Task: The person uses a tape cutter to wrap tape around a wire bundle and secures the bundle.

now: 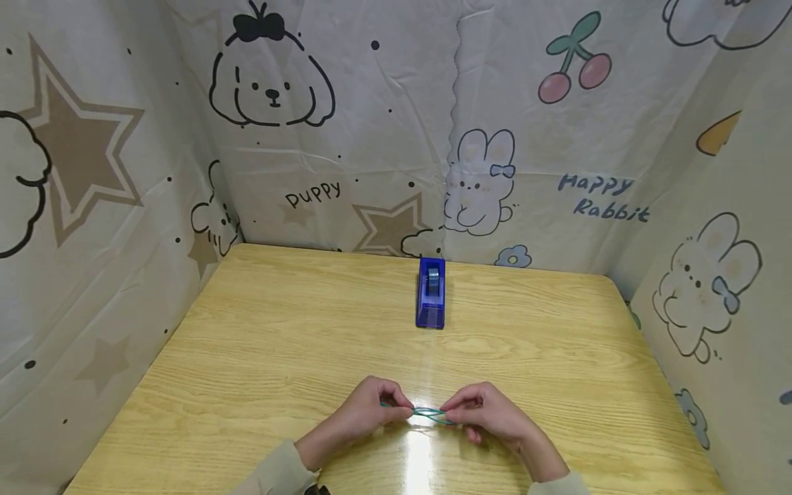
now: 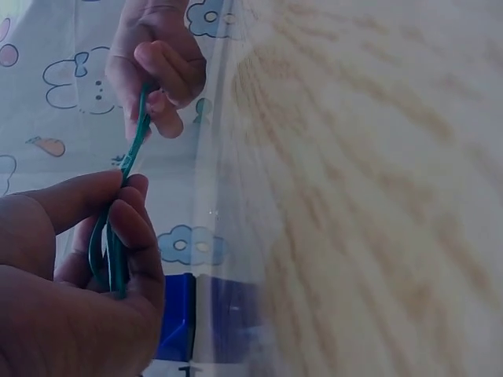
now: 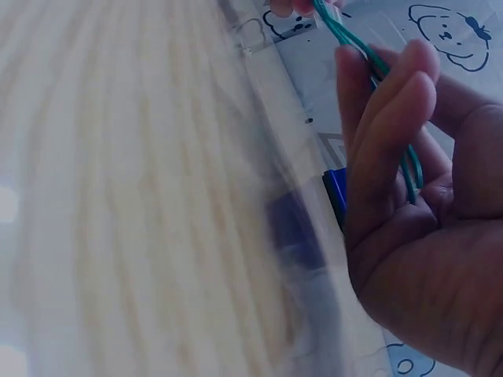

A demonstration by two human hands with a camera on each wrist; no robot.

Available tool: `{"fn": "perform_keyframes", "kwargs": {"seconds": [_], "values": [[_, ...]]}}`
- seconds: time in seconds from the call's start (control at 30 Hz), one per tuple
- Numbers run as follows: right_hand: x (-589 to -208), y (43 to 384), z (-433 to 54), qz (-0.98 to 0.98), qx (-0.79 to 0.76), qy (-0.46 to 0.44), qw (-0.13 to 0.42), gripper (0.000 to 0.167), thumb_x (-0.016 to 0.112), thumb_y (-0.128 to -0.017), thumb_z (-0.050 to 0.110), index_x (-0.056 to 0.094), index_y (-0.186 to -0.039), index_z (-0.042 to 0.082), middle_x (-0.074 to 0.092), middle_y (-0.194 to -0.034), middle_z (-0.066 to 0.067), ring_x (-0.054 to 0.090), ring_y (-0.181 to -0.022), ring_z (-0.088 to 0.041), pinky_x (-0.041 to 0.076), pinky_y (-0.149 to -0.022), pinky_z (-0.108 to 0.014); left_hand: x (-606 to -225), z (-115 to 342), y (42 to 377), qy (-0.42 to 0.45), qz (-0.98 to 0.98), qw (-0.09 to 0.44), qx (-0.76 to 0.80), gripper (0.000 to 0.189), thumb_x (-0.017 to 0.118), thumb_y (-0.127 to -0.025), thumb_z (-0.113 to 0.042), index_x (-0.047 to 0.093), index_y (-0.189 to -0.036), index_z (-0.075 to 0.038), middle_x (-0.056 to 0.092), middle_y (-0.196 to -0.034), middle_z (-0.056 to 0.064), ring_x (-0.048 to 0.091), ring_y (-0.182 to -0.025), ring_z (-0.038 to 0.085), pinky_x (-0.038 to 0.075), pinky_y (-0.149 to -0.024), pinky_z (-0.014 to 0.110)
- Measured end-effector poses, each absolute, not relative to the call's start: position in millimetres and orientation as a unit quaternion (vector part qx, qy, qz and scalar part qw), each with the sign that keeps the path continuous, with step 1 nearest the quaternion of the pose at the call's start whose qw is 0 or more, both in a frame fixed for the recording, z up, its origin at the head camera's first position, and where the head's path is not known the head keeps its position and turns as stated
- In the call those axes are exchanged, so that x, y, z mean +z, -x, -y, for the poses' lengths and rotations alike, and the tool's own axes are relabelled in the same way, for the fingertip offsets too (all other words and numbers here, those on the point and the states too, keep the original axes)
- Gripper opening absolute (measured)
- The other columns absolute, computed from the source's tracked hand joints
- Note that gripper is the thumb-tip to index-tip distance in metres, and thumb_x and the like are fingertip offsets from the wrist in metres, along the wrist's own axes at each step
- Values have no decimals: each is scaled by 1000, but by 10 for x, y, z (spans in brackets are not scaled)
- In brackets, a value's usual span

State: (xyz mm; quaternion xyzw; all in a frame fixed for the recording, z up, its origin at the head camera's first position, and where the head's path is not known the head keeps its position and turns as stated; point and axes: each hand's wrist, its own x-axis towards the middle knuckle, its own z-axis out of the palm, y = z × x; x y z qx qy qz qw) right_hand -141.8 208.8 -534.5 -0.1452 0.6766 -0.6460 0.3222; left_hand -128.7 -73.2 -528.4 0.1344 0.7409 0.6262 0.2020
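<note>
A thin green rubber band [image 1: 427, 412] stretches between both hands close over the front of the table, its strands crossing in the gap. My left hand [image 1: 370, 407] pinches one end between thumb and fingers. In the left wrist view, a loop of the band [image 2: 116, 259] hangs down inside that hand's curled fingers. The other end is pinched by my right hand [image 1: 491, 416]. Two strands of it run down towards the palm of the right hand [image 3: 416, 259] in the right wrist view, partly hidden by the fingers.
A blue tape dispenser [image 1: 430, 313] with a roll of tape stands near the back edge of the wooden table [image 1: 297, 309]. Printed cloth [image 1: 371, 151] hangs behind and along both sides. A bright reflection lies on the tabletop below the hands.
</note>
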Motion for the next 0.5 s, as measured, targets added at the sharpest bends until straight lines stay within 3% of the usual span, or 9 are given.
{"fn": "perform_keyframes", "kwargs": {"seconds": [0.23, 0.5], "values": [[-5366, 1399, -2083, -666, -669, 109, 311, 34, 78, -91, 6, 69, -113, -18, 75, -82, -6, 62, -56, -1, 52, -53, -15, -5275, 758, 1293, -131, -756, 198, 610, 10, 83, -88, -11, 78, -91, -4, 74, -85, 3, 59, -68, 6, 47, -58, 18], [-5360, 1398, -2070, -673, -670, 107, 294, 35, 79, -90, 5, 68, -112, -20, 77, -88, -7, 64, -59, -2, 53, -55, -16, -5304, 777, 1305, -95, -735, 229, 631, 13, 81, -90, -14, 75, -94, -3, 71, -79, 0, 62, -68, 12, 50, -57, 21]]}}
